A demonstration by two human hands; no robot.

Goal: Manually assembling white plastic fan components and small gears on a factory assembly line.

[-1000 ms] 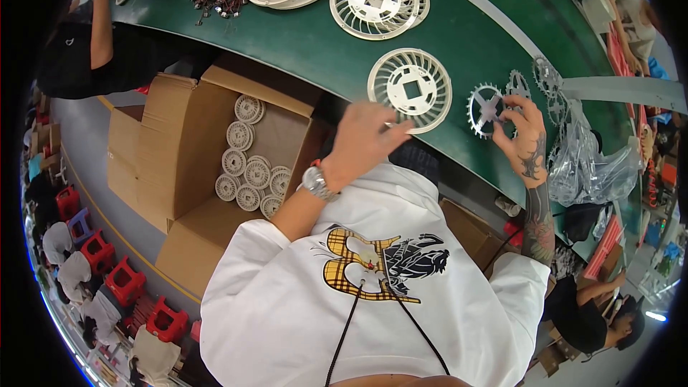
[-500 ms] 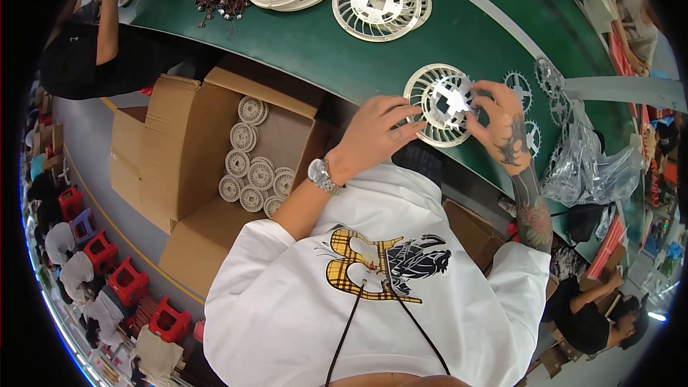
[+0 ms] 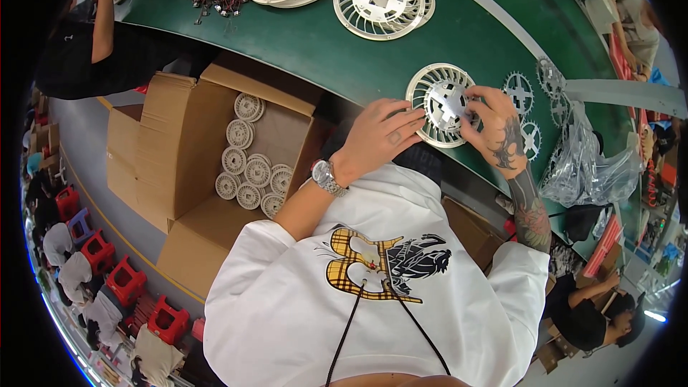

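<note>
On the green worktop (image 3: 308, 50), the white slotted disc (image 3: 430, 82) lies close to the near edge; a hard press could tip or slide it off. The left hand (image 3: 380, 132) has its grip loosely open, fingers stretched and tips against the disc's rim, so the disc might turn under pressure. The right hand (image 3: 494, 125) pinches the clear toothed plate (image 3: 449, 103) over the hub, thumb and fingers nearly together. Their contact is partly hidden; if the plate sits crooked, forcing it could crack its thin teeth.
</note>
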